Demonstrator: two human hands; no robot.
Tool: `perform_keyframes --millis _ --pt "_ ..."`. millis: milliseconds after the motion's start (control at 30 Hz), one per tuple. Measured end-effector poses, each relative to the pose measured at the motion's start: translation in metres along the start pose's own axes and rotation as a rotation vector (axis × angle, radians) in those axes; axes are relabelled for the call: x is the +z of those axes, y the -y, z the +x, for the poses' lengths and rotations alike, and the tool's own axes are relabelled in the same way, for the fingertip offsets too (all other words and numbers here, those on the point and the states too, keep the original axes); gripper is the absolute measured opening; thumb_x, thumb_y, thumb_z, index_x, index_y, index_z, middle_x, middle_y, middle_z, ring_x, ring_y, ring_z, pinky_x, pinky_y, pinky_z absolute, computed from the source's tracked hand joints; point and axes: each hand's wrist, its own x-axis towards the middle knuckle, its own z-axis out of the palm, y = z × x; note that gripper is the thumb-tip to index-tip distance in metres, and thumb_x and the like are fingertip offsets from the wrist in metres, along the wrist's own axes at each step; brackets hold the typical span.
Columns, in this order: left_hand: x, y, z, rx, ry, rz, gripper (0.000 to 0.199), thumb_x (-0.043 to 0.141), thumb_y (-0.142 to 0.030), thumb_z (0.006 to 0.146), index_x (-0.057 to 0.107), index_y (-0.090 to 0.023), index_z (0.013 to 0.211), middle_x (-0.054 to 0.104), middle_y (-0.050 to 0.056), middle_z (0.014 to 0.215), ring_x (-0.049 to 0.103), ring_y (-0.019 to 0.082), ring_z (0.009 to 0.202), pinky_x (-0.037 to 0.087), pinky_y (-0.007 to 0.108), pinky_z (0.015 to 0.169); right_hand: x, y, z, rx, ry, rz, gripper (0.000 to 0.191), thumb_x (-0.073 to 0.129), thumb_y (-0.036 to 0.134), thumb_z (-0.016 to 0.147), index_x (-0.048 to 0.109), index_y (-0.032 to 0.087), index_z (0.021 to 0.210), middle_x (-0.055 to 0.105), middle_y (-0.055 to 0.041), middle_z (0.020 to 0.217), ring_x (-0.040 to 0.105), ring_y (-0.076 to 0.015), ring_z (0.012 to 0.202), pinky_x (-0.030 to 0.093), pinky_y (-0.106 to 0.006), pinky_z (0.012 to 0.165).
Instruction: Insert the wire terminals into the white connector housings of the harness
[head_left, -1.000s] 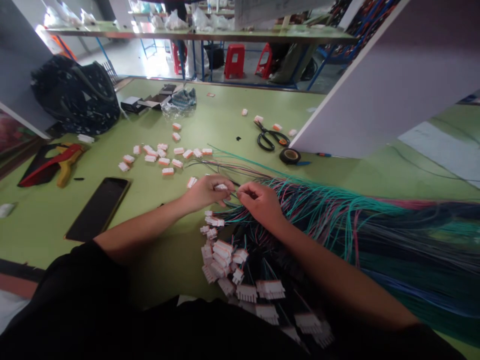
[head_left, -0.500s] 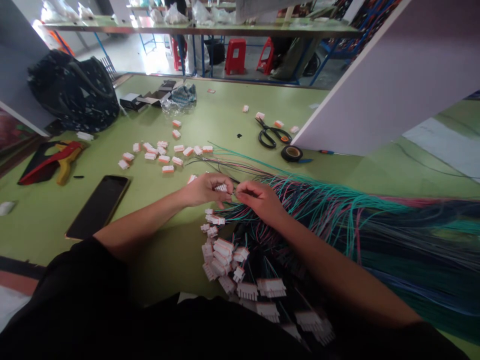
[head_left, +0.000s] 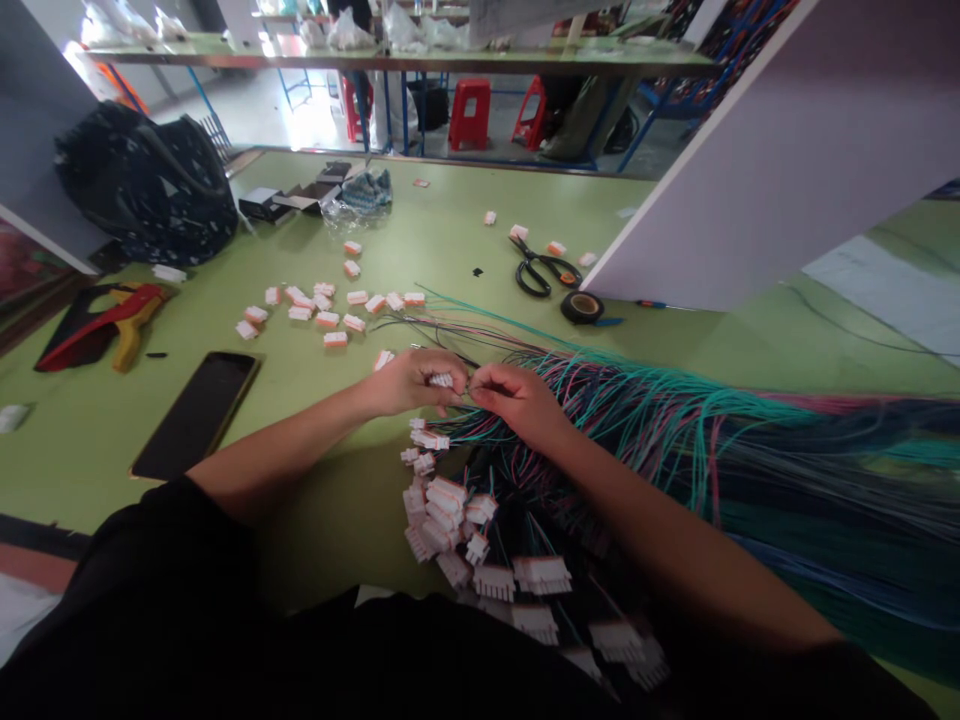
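Observation:
My left hand (head_left: 421, 381) is closed around a white connector housing (head_left: 442, 380), which shows between its fingers. Fingertip to fingertip with it, my right hand (head_left: 517, 400) pinches what looks like a thin wire end, mostly hidden by the fingers. Behind and under the right hand spreads a thick bundle of wires (head_left: 645, 390) in green, pink and dark colours. Below both hands lies a heap of white connectors (head_left: 446, 505) with orange strips, several with wires attached. Loose connectors (head_left: 327, 319) are scattered on the green table beyond my left hand.
A phone (head_left: 196, 413) and a red and yellow tool (head_left: 112, 325) lie at the left. Black scissors (head_left: 534, 275) and a tape roll (head_left: 583, 307) lie near a white upright panel (head_left: 750, 180). A dark patterned bag (head_left: 150, 185) stands at the far left.
Both hands stay almost in place, fingertips together. The connector in my left hand is turned very slightly; nothing else has visibly moved.

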Motion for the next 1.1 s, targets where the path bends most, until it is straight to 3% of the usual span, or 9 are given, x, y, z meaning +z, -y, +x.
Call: perform_keyframes --millis 300,433,567,733,867,1100 --pt "0.003 0.001 0.000 0.014 -0.036 -0.021 0.012 0.068 -0.025 0.070 0.061 -0.015 0.073 0.063 0.004 0.086 0.061 0.009 0.067 0.057 0.021 0.054 0.001 0.000 0.001 0.029 -0.006 0.034 0.009 0.054 0.024 0.067 0.056 0.018 0.061 0.049 0.0041 0.057 0.041 -0.0096 0.057 0.032 -0.024 0.058" --pt "0.003 0.005 0.002 -0.071 -0.089 -0.177 0.015 0.065 -0.030 0.074 0.060 -0.015 0.077 0.065 0.004 0.078 0.065 0.014 0.071 0.058 0.027 0.058 0.002 -0.002 0.002 0.066 -0.078 0.019 0.012 0.054 0.028 0.068 0.056 0.018 0.062 0.051 0.0033 0.058 0.043 -0.0103 0.057 0.033 -0.025 0.058" --pt "-0.002 0.007 0.004 -0.201 -0.140 -0.388 0.012 0.062 -0.024 0.077 0.060 -0.015 0.084 0.067 0.004 0.076 0.068 0.019 0.083 0.059 0.035 0.071 0.004 -0.002 -0.001 0.058 -0.204 -0.145 0.013 0.050 0.027 0.070 0.056 0.019 0.062 0.053 0.0025 0.057 0.045 -0.0109 0.055 0.035 -0.025 0.057" --pt "-0.003 -0.001 0.005 -0.335 -0.299 -0.383 0.017 0.067 -0.013 0.070 0.063 -0.011 0.087 0.063 -0.001 0.068 0.062 0.008 0.061 0.051 0.020 0.058 0.008 -0.002 -0.005 -0.068 -0.226 -0.343 0.016 0.046 0.025 0.072 0.058 0.019 0.064 0.060 -0.0004 0.061 0.052 -0.0127 0.059 0.037 -0.024 0.060" --pt "0.003 -0.010 0.005 -0.375 -0.329 -0.393 0.013 0.066 -0.010 0.072 0.063 -0.012 0.085 0.056 -0.005 0.056 0.050 0.002 0.046 0.039 0.015 0.046 0.010 -0.004 -0.005 -0.108 -0.213 -0.431 0.018 0.044 0.025 0.074 0.057 0.019 0.063 0.061 -0.0018 0.061 0.052 -0.0133 0.059 0.036 -0.025 0.060" --pt "0.011 -0.009 0.006 -0.485 -0.332 -0.690 0.012 0.059 -0.004 0.076 0.057 -0.011 0.085 0.059 -0.002 0.061 0.057 0.006 0.050 0.047 0.018 0.050 0.011 -0.005 -0.008 -0.171 -0.218 -0.600 0.020 0.040 0.025 0.076 0.055 0.020 0.063 0.057 -0.0022 0.060 0.047 -0.0141 0.059 0.033 -0.026 0.059"
